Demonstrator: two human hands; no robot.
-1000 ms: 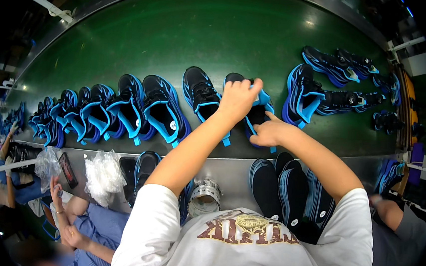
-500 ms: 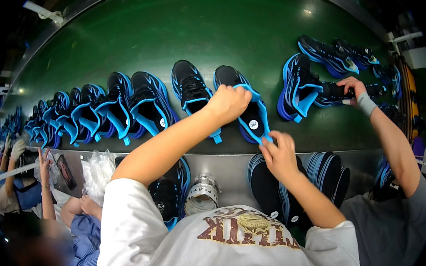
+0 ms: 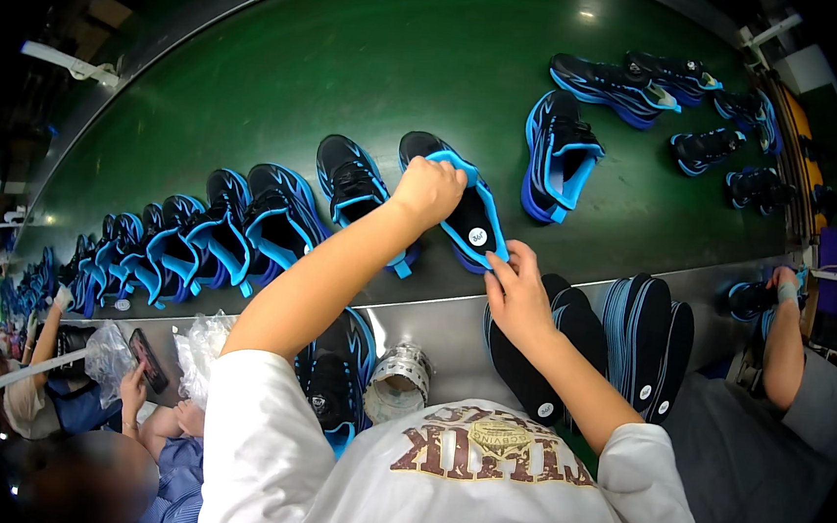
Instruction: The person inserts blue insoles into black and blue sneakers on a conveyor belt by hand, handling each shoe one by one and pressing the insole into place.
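A black and blue sneaker [image 3: 475,212] rests on the green table with its opening toward me. A dark insole with a round white sticker shows inside it. My left hand [image 3: 431,193] is closed on the tongue, holding it up and forward. At the heel, the fingers of my right hand [image 3: 517,294] pinch the bright blue collar. Just left of it, another sneaker [image 3: 350,175] lies partly behind my left forearm. To the right stands a separate sneaker [image 3: 556,159], its opening facing me.
Several sneakers [image 3: 279,216] line the table at left. Stacked insoles [image 3: 585,334], a roll of clear tape [image 3: 397,383] and a sneaker [image 3: 332,383] lie on the metal ledge [image 3: 443,327]. A co-worker's hand [image 3: 785,285] is at far right beside a shoe. Another person at left holds a phone [image 3: 148,360].
The co-worker's hand at right has left the table top and is now by a shoe near the ledge. At left, a raised hand has come down to the phone. My grips stay the same.
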